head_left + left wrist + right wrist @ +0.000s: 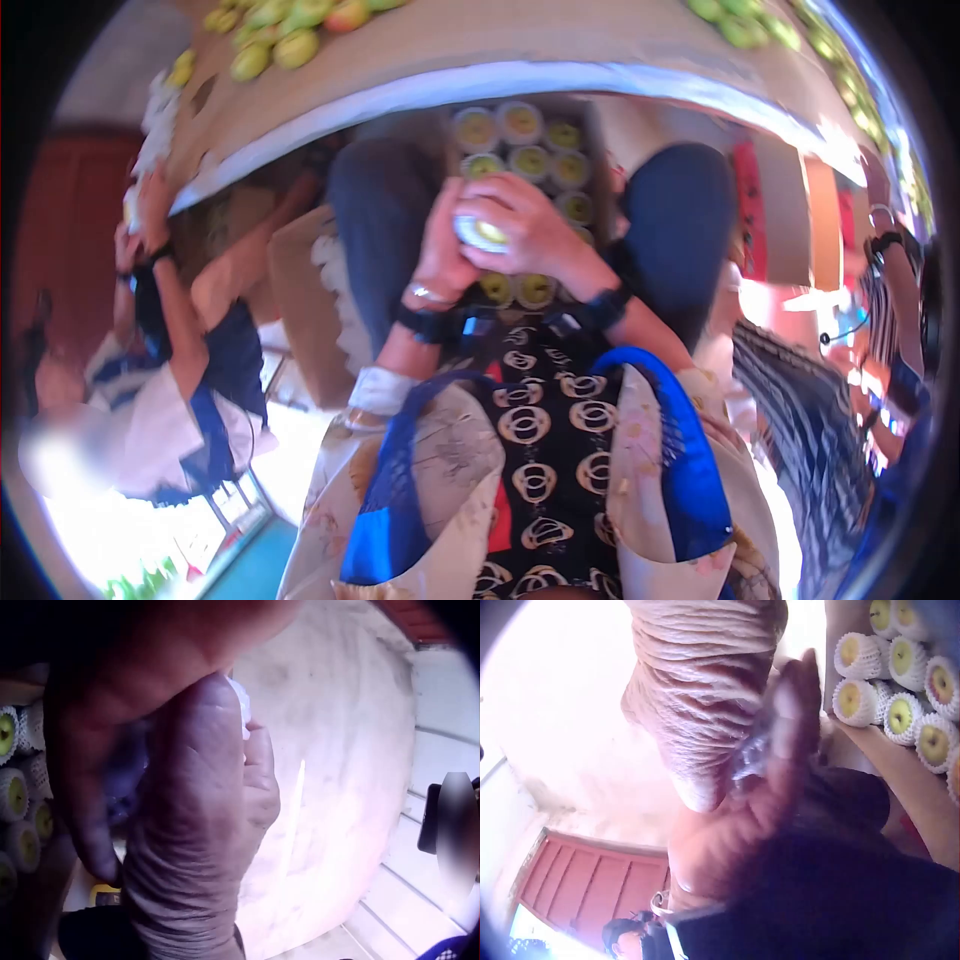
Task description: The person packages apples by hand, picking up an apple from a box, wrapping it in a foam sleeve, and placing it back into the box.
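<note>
Between the knees, both hands are cupped together around an apple (pixel 484 234) in a white foam net sleeve. My left hand (pixel 440 243) grips it from the left side, a bracelet at its wrist. The right hand (pixel 535 222) curls over it from the right and overlaps the left fingers. In the left wrist view only a scrap of white sleeve (pixel 243 705) shows; the hands hide most of the apple. Just beneath them stands an open cardboard box (pixel 900 776) with rows of sleeved apples (pixel 902 712), stems up.
Ahead is a cardboard-covered bench (pixel 520 45) with a pale padded edge (pixel 430 85) and loose apples (pixel 296 48) on it. Another carton (pixel 305 300) stands by the left knee. A person (pixel 165 400) works at the left; a striped garment (pixel 800 400) shows at right.
</note>
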A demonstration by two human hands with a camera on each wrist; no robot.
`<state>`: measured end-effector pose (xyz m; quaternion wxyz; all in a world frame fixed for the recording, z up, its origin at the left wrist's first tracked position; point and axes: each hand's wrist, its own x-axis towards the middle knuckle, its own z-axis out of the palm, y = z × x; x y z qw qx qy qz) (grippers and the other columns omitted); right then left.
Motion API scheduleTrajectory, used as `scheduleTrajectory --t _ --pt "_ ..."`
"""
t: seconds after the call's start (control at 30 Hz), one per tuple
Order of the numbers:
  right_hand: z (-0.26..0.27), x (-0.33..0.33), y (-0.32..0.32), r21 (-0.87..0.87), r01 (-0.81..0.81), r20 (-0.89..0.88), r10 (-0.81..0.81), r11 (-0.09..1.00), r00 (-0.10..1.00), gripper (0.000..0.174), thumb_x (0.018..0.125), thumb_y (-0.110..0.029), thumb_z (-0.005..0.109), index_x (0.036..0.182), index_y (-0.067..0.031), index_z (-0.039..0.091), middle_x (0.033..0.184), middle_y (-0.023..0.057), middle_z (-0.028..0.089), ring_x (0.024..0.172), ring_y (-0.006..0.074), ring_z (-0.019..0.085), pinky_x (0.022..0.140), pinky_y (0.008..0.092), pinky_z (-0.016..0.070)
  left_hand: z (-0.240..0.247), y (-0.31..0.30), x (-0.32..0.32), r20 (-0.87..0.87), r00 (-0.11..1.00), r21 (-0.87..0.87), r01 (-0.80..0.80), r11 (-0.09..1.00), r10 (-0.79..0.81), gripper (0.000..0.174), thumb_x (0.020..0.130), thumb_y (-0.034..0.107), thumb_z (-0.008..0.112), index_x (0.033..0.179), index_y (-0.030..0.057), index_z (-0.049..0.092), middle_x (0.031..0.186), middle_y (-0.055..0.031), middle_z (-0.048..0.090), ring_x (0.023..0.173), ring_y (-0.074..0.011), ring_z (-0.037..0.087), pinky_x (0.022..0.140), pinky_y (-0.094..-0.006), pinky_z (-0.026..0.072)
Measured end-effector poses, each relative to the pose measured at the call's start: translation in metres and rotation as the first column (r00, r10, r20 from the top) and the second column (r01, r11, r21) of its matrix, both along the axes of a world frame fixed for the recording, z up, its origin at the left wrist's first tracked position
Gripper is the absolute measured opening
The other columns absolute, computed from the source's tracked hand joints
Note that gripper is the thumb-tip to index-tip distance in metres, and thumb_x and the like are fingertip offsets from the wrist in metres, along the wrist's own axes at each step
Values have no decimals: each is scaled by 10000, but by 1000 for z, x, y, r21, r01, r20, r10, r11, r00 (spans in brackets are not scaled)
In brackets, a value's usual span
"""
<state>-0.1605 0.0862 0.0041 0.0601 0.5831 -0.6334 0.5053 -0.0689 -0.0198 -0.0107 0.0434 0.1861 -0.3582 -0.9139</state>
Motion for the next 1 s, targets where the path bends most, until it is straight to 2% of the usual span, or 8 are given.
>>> scheduleTrajectory --t 0.17,0.47,0.57,0.6,0.7,0.77,0.8,1.0 --pt "12 12 3 128 -63 -26 67 990 997 414 562 -132 723 945 -78 575 988 99 550 896 297 552 790 385 460 -15 6 5 20 1000 560 -10 828 -2 260 907 282 403 987 75 538 914 -84 603 852 -202 607 754 -346 506" --pt "35 -1 -2 327 -94 -82 127 940 988 514 550 -163 746 1013 -58 551 1072 141 520 980 320 525 855 382 435 8 17 -6 111 991 493 -115 863 68 287 925 302 350 999 91 531 937 -49 601 865 -168 595 776 -313 490" --pt "61 -2 -5 283 7 -69 13 959 998 672 565 -219 760 1151 -56 475 1195 173 448 1097 316 470 925 363 391 6 16 -5 63 976 -72 -202 977 207 299 927 314 347 1000 87 528 939 -52 601 868 -167 595 793 -307 479" --pt "53 -5 -2 255 -23 113 -6 967 994 795 591 -268 762 1252 -43 380 1289 186 367 1181 297 408 972 357 346 29 13 -10 78 957 458 -282 843 278 297 928 307 360 1016 78 528 955 -49 594 872 -156 590 805 -298 470" --pt "28 14 -14 95 35 705 -92 995 703 788 627 -284 750 1263 -22 365 1288 179 382 1180 273 411 977 361 342 24 11 -15 93 897 358 -434 827 432 295 929 291 368 1040 68 525 974 -48 586 887 -147 580 808 -298 467" --pt "13 22 -22 216 91 527 -195 972 827 663 669 -254 726 1211 -11 432 1195 147 485 1114 231 474 953 337 363 5 14 -11 -8 882 -85 -470 879 471 314 935 304 367 1098 74 504 1017 -55 557 938 -156 554 836 -301 451" --pt "17 29 -30 195 184 548 -263 963 794 576 678 -237 720 1159 -20 486 1146 136 523 1065 225 505 926 331 384 7 12 -12 -36 881 204 -456 866 472 313 942 293 350 1113 72 491 1015 -57 549 945 -157 544 863 -301 431" --pt "5 26 -30 169 235 593 -289 957 751 472 631 -188 734 1037 -44 543 971 130 596 869 217 597 775 317 478 4 13 -8 -100 907 93 -400 912 408 335 926 282 358 1145 49 461 1085 -72 514 1020 -163 502 890 -302 409"
